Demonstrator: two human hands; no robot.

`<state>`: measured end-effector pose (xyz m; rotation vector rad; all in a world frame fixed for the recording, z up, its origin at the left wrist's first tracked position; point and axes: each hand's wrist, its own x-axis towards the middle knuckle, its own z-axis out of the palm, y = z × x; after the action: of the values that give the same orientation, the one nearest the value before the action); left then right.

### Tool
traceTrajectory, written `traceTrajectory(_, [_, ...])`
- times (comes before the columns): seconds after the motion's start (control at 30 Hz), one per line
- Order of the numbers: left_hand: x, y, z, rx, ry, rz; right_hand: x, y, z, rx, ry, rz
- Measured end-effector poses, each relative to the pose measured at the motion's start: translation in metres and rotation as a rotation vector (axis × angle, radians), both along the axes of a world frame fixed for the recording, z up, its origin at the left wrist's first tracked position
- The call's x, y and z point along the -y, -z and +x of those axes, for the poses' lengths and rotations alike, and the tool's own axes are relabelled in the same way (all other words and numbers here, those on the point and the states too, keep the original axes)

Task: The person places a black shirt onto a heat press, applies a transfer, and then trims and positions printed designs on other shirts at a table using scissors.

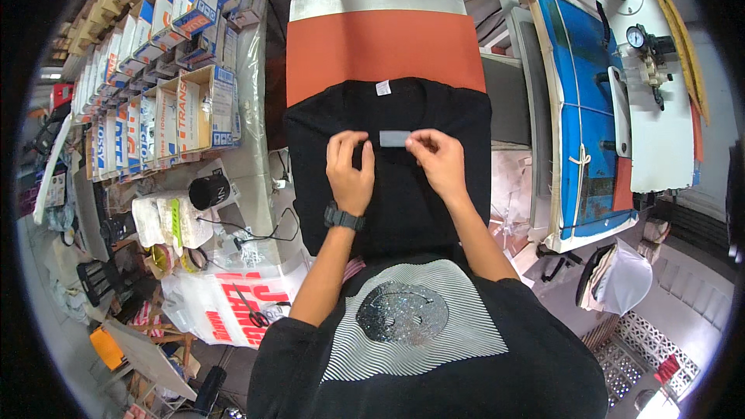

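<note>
A black T-shirt (390, 186) lies spread over an orange-red pad (380, 46), its neckline with a white label (383, 88) toward the far side. Over its upper chest is a small grey rectangular strip (393, 139). My right hand (439, 161) pinches the strip's right end between thumb and fingertips. Just left of the strip is my left hand (351, 172), with a black watch (344, 218) on the wrist. Its thumb stands apart from the bent fingers and nothing shows between them. Whether the strip rests flat on the cloth I cannot tell.
Beyond the pad runs a pale metal edge (378, 4). To the right stands a press-like machine with a blue panel (583, 109) and a pressure gauge (636, 36). Cardboard boxes (186, 109) are stacked at left, above scissors (251, 306) on a plastic bag (206, 306) and a black cable (268, 234).
</note>
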<state>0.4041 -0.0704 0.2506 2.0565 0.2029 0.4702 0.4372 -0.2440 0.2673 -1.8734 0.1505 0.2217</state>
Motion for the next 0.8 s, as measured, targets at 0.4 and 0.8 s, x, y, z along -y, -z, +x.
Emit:
traceTrajectory(0.4, [-0.002, 0.025, 0.022, -0.055, 0.087, 0.538, -0.046, 0.002, 0.046, 0.2, 0.179, -0.544])
traceTrajectory(0.8, [0.004, 0.023, 0.019, -0.146, 0.096, 0.619, -0.024, 0.035, 0.009, 0.571, -0.047, -0.73])
